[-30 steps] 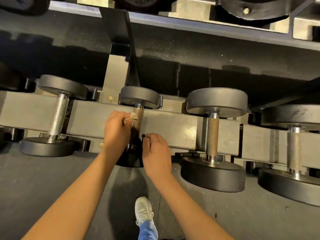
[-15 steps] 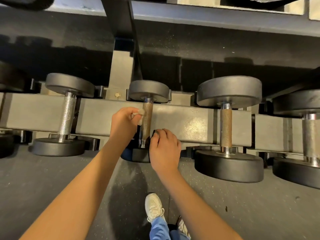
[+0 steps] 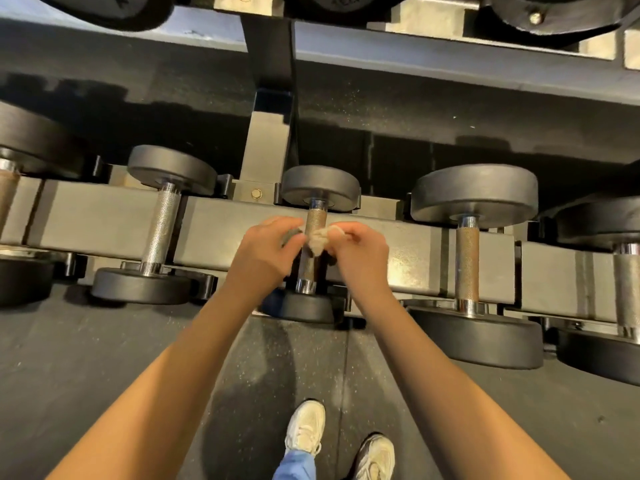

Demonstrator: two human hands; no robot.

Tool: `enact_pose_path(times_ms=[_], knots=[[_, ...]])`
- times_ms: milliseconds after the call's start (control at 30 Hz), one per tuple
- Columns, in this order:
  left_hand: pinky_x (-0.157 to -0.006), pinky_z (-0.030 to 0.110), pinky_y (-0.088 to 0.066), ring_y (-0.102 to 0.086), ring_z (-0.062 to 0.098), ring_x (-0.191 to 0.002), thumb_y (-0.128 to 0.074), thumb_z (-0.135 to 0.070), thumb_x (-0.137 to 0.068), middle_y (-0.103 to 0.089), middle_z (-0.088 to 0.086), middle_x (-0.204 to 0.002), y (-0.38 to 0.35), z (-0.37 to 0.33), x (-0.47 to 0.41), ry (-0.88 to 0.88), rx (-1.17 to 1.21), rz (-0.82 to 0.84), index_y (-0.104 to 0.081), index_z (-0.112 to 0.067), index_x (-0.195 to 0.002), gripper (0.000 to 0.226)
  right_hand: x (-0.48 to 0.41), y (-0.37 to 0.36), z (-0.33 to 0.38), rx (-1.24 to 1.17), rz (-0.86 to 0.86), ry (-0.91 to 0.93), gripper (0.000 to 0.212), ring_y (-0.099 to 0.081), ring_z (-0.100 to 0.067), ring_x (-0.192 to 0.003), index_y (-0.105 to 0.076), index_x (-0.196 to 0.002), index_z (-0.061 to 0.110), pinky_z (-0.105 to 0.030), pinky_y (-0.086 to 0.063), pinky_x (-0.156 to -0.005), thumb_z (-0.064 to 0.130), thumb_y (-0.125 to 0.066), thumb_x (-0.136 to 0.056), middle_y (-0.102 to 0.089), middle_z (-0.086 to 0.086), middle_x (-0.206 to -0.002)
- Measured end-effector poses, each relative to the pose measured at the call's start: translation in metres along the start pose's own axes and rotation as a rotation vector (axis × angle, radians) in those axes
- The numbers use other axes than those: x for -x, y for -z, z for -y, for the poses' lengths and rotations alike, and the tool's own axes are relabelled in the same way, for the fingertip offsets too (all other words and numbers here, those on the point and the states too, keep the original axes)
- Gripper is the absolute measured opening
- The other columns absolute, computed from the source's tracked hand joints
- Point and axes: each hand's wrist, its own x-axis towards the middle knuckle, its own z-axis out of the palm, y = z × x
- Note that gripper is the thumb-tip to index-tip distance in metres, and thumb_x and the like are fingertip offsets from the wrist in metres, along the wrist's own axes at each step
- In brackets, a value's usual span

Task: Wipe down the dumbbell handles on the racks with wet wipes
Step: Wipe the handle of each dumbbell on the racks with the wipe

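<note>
While left hand (image 3: 263, 251) and right hand (image 3: 360, 251) meet, both pinching wipe (image 3: 318, 239), wipe lies over handle (image 3: 316, 216) of middle dumbbell (image 3: 320, 185) on lower rack (image 3: 225, 230); marks on upper plate (image 3: 114, 8) too blurred to read

Looked steeply down and forward from head height, close above the lower rack (image 3: 104, 220) and the floor (image 3: 86, 358) before it.

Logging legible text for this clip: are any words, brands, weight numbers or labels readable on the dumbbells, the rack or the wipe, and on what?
No text can be read.
Upper-shelf dumbbell head, top left: faint raised marks, too blurred to read.
Lower-rack dumbbell head and its neighbours: no number or brand shows.
Rack beam: no label.
Wipe, held between left hand and right hand: no print visible.
</note>
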Motion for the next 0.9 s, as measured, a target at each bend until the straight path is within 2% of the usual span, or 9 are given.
enact_pose_path(times_ms=[67, 167, 300, 400, 467, 567, 633, 767, 900], knots=[[-0.113, 0.03, -0.023, -0.029, 0.022, -0.139, -0.047, -0.031, -0.099, -0.033, 0.009, -0.152, 0.002, 0.024, -0.006, 0.063, -0.241, 0.1, -0.039, -0.013, -0.144, 0.049, -0.005, -0.002, -0.007, 0.094, -0.052, 0.036, 0.012, -0.059, -0.004, -0.076, -0.07, -0.084, 0.017, -0.019, -0.047, -0.069, 0.015, -0.058, -0.088, -0.066, 0.007, -0.08], [-0.116, 0.047, -0.02, -0.004, 0.029, -0.147, -0.047, -0.041, -0.097, -0.004, 0.006, -0.161, -0.005, 0.054, -0.007, 0.124, -0.574, 0.307, -0.017, -0.019, -0.151, 0.065, -0.004, -0.016, -0.017, 0.182, -0.015, 0.063, 0.012, -0.059, -0.008, -0.085, -0.071, -0.092, 0.019, -0.027, -0.05, -0.079, 0.025, -0.061, -0.089, -0.066, 0.006, -0.091], [-0.115, 0.051, -0.023, -0.003, 0.032, -0.147, -0.057, -0.039, -0.092, -0.003, 0.007, -0.161, -0.014, 0.064, -0.003, 0.107, -0.608, 0.286, -0.016, -0.02, -0.151, 0.074, 0.001, -0.019, -0.02, 0.146, -0.002, 0.05, 0.018, -0.057, -0.01, -0.093, -0.071, -0.104, 0.015, -0.03, -0.048, -0.089, 0.021, -0.065, -0.089, -0.064, 0.004, -0.099], [-0.117, 0.051, -0.016, 0.002, 0.03, -0.147, -0.056, -0.038, -0.093, 0.003, 0.005, -0.161, -0.014, 0.065, -0.005, 0.116, -0.587, 0.314, -0.012, -0.021, -0.152, 0.075, -0.002, -0.018, -0.019, 0.136, -0.032, 0.058, 0.011, -0.06, -0.013, -0.087, -0.073, -0.094, 0.014, -0.033, -0.05, -0.085, 0.017, -0.066, -0.087, -0.068, 0.003, -0.091], [-0.116, 0.051, -0.014, 0.004, 0.03, -0.147, -0.056, -0.037, -0.093, 0.004, 0.004, -0.161, -0.013, 0.064, -0.006, 0.109, -0.575, 0.319, -0.012, -0.021, -0.152, 0.075, -0.014, -0.024, -0.014, 0.135, -0.103, 0.079, 0.009, -0.06, -0.01, -0.079, -0.073, -0.084, 0.013, -0.024, -0.049, -0.077, 0.011, -0.064, -0.085, -0.068, 0.002, -0.083], [-0.117, 0.05, -0.016, 0.003, 0.03, -0.147, -0.057, -0.037, -0.092, 0.002, 0.004, -0.161, -0.012, 0.064, -0.006, 0.109, -0.574, 0.31, -0.013, -0.021, -0.151, 0.075, -0.023, -0.03, -0.004, 0.107, -0.192, 0.076, 0.011, -0.056, 0.002, -0.069, -0.072, -0.085, 0.014, -0.002, -0.038, -0.065, 0.008, -0.063, -0.084, -0.067, 0.006, -0.078], [-0.117, 0.049, -0.018, 0.002, 0.03, -0.147, -0.057, -0.039, -0.092, 0.002, 0.004, -0.161, -0.013, 0.064, -0.006, 0.116, -0.598, 0.31, -0.012, -0.022, -0.151, 0.076, -0.014, -0.03, -0.008, 0.098, -0.186, 0.064, 0.009, -0.056, 0.001, -0.068, -0.071, -0.083, 0.017, -0.004, -0.04, -0.065, 0.012, -0.064, -0.085, -0.065, 0.009, -0.075], [-0.117, 0.048, -0.019, 0.002, 0.029, -0.147, -0.054, -0.042, -0.093, 0.003, 0.003, -0.161, -0.014, 0.066, -0.006, 0.112, -0.631, 0.302, -0.011, -0.022, -0.151, 0.075, 0.003, -0.029, -0.02, 0.088, -0.118, 0.02, 0.011, -0.062, -0.007, -0.081, -0.072, -0.096, 0.017, -0.023, -0.051, -0.077, 0.014, -0.068, -0.086, -0.068, 0.005, -0.087], [-0.118, 0.047, -0.017, 0.003, 0.028, -0.147, -0.054, -0.042, -0.093, 0.004, 0.002, -0.161, -0.014, 0.065, -0.006, 0.126, -0.632, 0.306, -0.01, -0.023, -0.151, 0.075, -0.02, -0.041, -0.004, 0.042, -0.307, 0.087, 0.012, -0.055, 0.0, -0.069, -0.067, -0.085, 0.017, -0.01, -0.043, -0.064, 0.006, -0.062, -0.084, -0.06, 0.012, -0.073]])
